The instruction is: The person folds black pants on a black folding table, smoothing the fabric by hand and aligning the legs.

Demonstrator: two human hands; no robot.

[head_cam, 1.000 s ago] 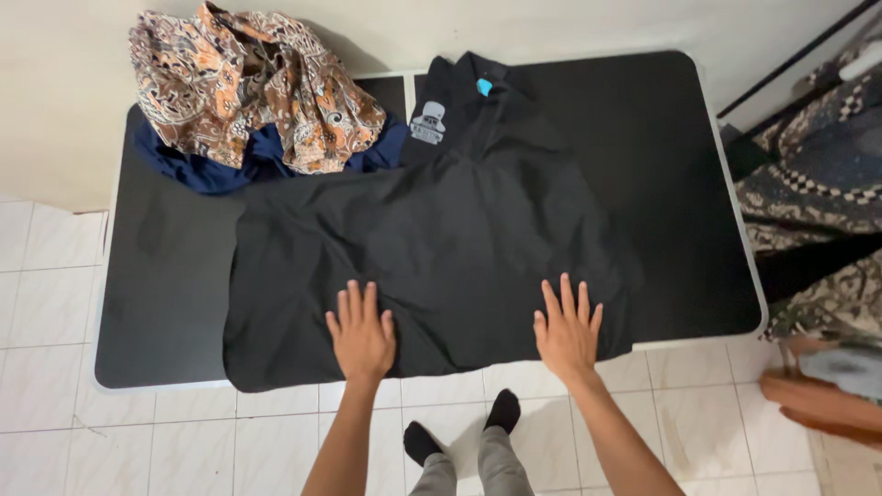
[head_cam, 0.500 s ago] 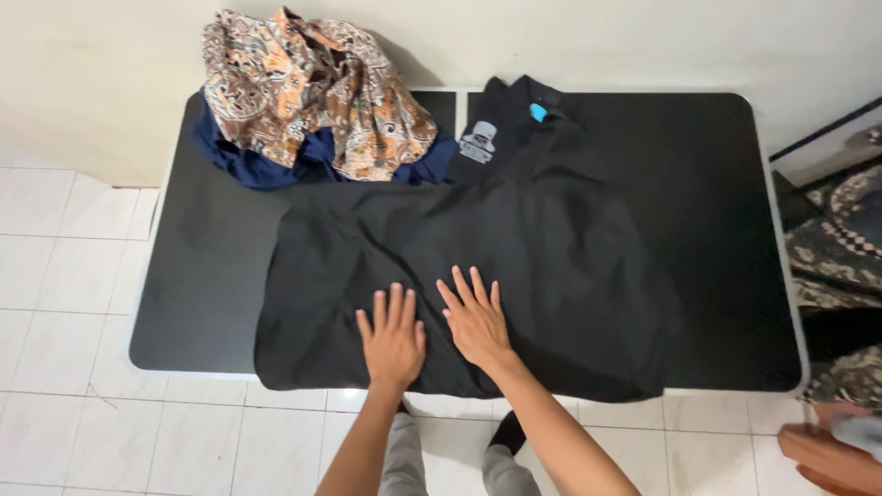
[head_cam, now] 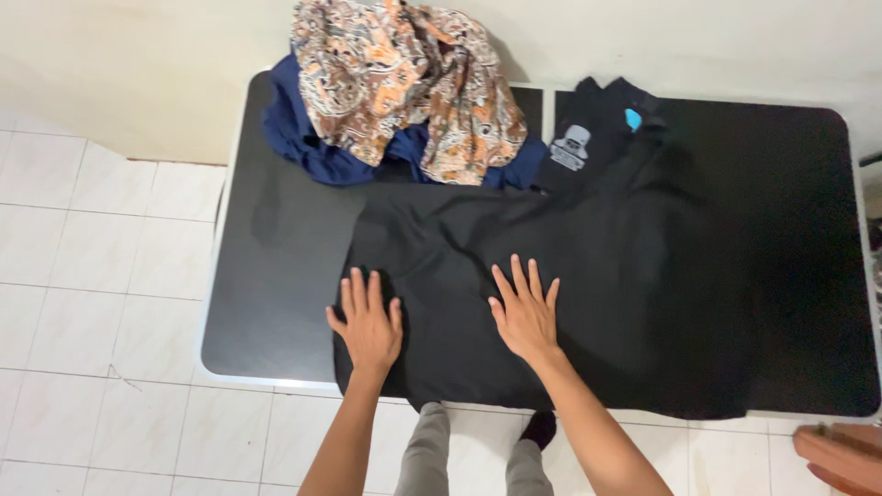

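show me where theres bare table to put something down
Bare table lies left of the black shirt, below the navy cloth, and at the far right end. The back left corner is crowded by the patterned garment; both hands press the shirt.

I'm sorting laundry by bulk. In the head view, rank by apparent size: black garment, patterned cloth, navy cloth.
1. black garment, spread flat.
2. patterned cloth, bunched.
3. navy cloth, though mostly hidden under the patterned cloth, so its true size is unsure.

Black shirt (head_cam: 588, 276) with blue tag on black bench (head_cam: 276, 266); orange-brown patterned cloth (head_cam: 404, 83) over navy garment (head_cam: 303, 138); white floor tiles (head_cam: 101, 276).
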